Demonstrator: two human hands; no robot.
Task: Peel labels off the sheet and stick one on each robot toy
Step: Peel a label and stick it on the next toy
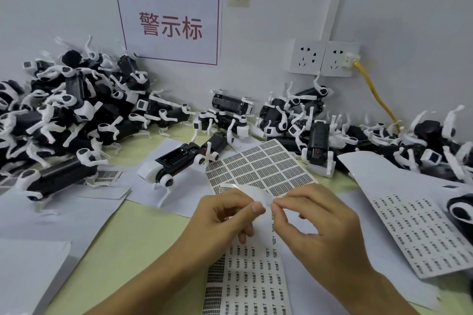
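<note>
My left hand (225, 215) grips the top of a label sheet (256, 279) that runs down toward me, bent over at its upper edge. My right hand (314, 217) pinches a small clear label (267, 201) at that bent edge, thumb and forefinger together. A second sheet of grey printed labels (263, 169) lies flat just beyond both hands. One black-and-white robot toy (179, 163) lies on its back on white paper, left of that sheet. Heaps of the same toys (64, 110) fill the back left, and more toys (302, 115) pile up at the back right.
Loose white papers (51, 215) cover the yellow-green table on the left. Another printed label sheet (419, 233) lies on the right. The wall behind carries a sign (170, 25) and power sockets (322, 57) with a yellow cable (376, 94) plugged in.
</note>
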